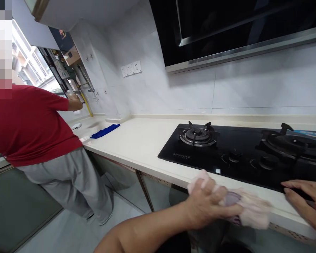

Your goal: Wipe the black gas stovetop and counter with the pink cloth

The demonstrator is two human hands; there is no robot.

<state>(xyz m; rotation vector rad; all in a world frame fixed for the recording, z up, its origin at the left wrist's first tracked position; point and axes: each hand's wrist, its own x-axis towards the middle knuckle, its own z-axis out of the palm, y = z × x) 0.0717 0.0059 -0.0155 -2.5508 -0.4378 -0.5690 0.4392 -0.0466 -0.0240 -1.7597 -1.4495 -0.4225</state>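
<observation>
My left hand (204, 205) is closed around a bunched pale pink cloth (252, 211) with a purple patch. It is at the front edge of the white countertop (142, 140), below the black gas stove (200, 156), and looks slightly blurred. Fingers loosely stretched, my right hand (307, 202) lies at the stove's front edge and the counter strip, holding nothing that I can see. Two burners show on the stove: the left burner (197, 136) and the right burner (296, 142). Between them are control knobs (235, 155).
A person in a red shirt (34, 123) stands at the left by the far counter, one arm stretched toward the window side. A folded blue cloth (105, 131) lies on the counter's far left. Above the stove hangs a black range hood (226, 28); wall sockets (131, 68) are left of it.
</observation>
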